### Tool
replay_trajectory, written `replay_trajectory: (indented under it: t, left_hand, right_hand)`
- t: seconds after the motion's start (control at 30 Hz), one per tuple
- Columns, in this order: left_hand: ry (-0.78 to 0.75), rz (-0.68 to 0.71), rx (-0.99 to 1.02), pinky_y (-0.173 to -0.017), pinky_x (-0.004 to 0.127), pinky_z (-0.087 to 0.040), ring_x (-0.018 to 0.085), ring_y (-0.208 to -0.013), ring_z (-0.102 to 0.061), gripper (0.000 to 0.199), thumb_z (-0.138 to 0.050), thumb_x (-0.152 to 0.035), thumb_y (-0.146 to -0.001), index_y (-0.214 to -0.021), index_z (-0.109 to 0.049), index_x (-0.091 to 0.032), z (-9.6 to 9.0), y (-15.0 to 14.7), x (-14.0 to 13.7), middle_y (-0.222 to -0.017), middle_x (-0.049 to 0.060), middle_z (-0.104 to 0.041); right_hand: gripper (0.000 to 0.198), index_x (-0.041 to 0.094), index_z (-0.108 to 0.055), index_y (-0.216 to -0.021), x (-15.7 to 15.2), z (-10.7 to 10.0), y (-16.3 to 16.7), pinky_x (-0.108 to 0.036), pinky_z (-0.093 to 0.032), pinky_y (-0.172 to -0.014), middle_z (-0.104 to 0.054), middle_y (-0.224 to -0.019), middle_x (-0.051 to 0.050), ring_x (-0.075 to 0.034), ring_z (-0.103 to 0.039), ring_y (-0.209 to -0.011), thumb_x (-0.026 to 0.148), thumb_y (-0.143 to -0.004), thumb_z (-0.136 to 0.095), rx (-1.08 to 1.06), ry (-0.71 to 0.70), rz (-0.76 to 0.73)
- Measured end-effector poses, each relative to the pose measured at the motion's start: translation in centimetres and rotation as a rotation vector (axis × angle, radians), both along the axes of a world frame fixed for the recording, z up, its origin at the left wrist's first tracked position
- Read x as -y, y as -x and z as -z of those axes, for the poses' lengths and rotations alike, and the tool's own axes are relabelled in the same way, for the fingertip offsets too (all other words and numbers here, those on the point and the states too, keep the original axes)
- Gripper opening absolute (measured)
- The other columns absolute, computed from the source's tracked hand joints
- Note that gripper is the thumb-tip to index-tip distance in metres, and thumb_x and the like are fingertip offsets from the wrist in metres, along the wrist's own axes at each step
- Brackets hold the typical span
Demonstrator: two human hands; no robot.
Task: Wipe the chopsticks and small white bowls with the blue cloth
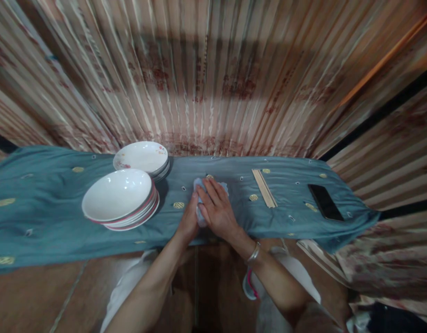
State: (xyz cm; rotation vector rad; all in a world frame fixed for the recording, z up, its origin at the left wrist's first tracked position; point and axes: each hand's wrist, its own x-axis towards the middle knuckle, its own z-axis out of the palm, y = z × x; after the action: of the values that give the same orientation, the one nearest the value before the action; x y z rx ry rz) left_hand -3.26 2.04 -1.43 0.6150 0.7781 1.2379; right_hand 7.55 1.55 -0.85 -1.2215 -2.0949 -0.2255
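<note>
A crumpled pale blue cloth (200,215) is bunched up at the middle of the table. Along its left side my left hand (190,216) is closed on it, with the fingers partly hidden. My right hand (218,208), with a silver bangle on the wrist, lies over the cloth and presses it, the fingers bent a little over it. Both hands meet at the cloth, just above the tabletop. To their left stand a stack of white bowls (118,196) with red rims and, behind it, a stack of flower-patterned plates (142,157).
Several wooden chopsticks (264,188) lie to the right of the hands. Farther right is a black phone (325,202). A teal patterned tablecloth (47,199) covers the narrow table. Pleated curtains (206,83) hang close behind it, and dark poles (380,113) run at the right.
</note>
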Motion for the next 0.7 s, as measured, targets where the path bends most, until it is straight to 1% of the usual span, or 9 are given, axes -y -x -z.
replay_trajectory:
  t: [0.07,0.13,0.2,0.27,0.37,0.47,0.53,0.63,0.7]
  left_hand:
    - [0.0,-0.048,0.0,-0.113,0.029,-0.029,0.018,-0.136,-0.042,0.038,-0.053,-0.041,-0.089,-0.117,-0.065,-0.019,-0.3,0.0,0.1,-0.137,0.006,-0.058]
    - [0.037,-0.09,0.007,-0.114,0.029,-0.028,0.017,-0.135,-0.042,0.036,-0.052,-0.039,-0.09,-0.116,-0.065,-0.018,-0.6,0.0,0.1,-0.136,0.007,-0.059]
    - [0.092,-0.135,0.037,-0.114,0.03,-0.03,0.018,-0.133,-0.045,0.036,-0.05,-0.04,-0.091,-0.113,-0.066,-0.016,-0.9,0.0,0.0,-0.132,0.009,-0.061]
    - [0.148,-0.161,0.065,-0.111,0.03,-0.034,0.02,-0.129,-0.05,0.036,-0.049,-0.042,-0.092,-0.104,-0.068,-0.015,-1.4,0.1,-0.1,-0.123,0.01,-0.067]
    - [0.227,-0.124,0.076,-0.105,0.032,-0.042,0.022,-0.119,-0.059,0.041,-0.043,-0.046,-0.093,-0.093,-0.069,-0.015,-2.1,0.5,-0.3,-0.103,0.011,-0.074]
    - [0.263,-0.033,0.096,-0.098,0.034,-0.048,0.025,-0.111,-0.063,0.051,-0.036,-0.05,-0.094,-0.09,-0.069,-0.012,-2.3,0.9,-0.6,-0.09,0.013,-0.074]
    - [0.246,-0.003,0.124,-0.094,0.035,-0.05,0.026,-0.106,-0.065,0.053,-0.037,-0.054,-0.092,-0.091,-0.068,-0.011,-2.2,1.2,-0.8,-0.088,0.013,-0.074]
    - [0.209,-0.009,0.151,-0.089,0.036,-0.053,0.026,-0.101,-0.067,0.053,-0.048,-0.059,-0.085,-0.096,-0.067,-0.011,-1.5,1.3,-1.3,-0.091,0.013,-0.073]
    - [0.211,-0.02,0.166,-0.087,0.035,-0.053,0.026,-0.099,-0.067,0.051,-0.052,-0.058,-0.083,-0.098,-0.066,-0.01,-1.1,1.4,-1.6,-0.094,0.013,-0.073]
  right_hand:
    - [0.045,0.016,-0.048,-0.139,0.2,0.1,0.4,-0.047,-0.03,-0.114,-0.045,-0.146,-0.012,-0.025,-0.028,-0.142,0.024,-0.095,-0.044,0.027,-0.03,0.0]
    - [0.043,0.014,-0.05,-0.136,0.4,0.4,0.8,-0.046,-0.032,-0.113,-0.047,-0.145,-0.012,-0.025,-0.029,-0.141,0.024,-0.095,-0.045,0.045,-0.071,0.007]
    - [0.041,0.013,-0.052,-0.134,0.6,0.8,1.2,-0.045,-0.033,-0.112,-0.049,-0.143,-0.012,-0.025,-0.03,-0.141,0.023,-0.095,-0.045,0.063,-0.117,0.008]
    - [0.04,0.014,-0.053,-0.133,0.9,1.4,1.5,-0.045,-0.031,-0.113,-0.051,-0.142,-0.011,-0.025,-0.029,-0.142,0.022,-0.095,-0.046,0.089,-0.133,0.005]
    - [0.042,0.018,-0.05,-0.136,1.4,2.5,1.6,-0.046,-0.028,-0.114,-0.05,-0.143,-0.01,-0.024,-0.028,-0.143,0.021,-0.094,-0.047,0.126,-0.088,-0.002]
    - [0.045,0.02,-0.047,-0.138,2.0,3.6,1.3,-0.046,-0.027,-0.115,-0.048,-0.145,-0.01,-0.024,-0.026,-0.144,0.021,-0.093,-0.049,0.145,-0.042,-0.031]
    - [0.047,0.022,-0.045,-0.139,2.3,4.3,0.8,-0.046,-0.028,-0.115,-0.046,-0.146,-0.009,-0.024,-0.024,-0.145,0.02,-0.093,-0.049,0.152,-0.023,-0.051]
    - [0.049,0.023,-0.042,-0.141,2.7,5.2,0.1,-0.048,-0.029,-0.115,-0.046,-0.147,-0.008,-0.024,-0.023,-0.145,0.018,-0.093,-0.048,0.154,-0.008,-0.06]
    - [0.049,0.024,-0.041,-0.141,2.9,5.7,-0.3,-0.048,-0.029,-0.115,-0.046,-0.146,-0.008,-0.024,-0.022,-0.146,0.016,-0.093,-0.047,0.168,-0.018,-0.065]
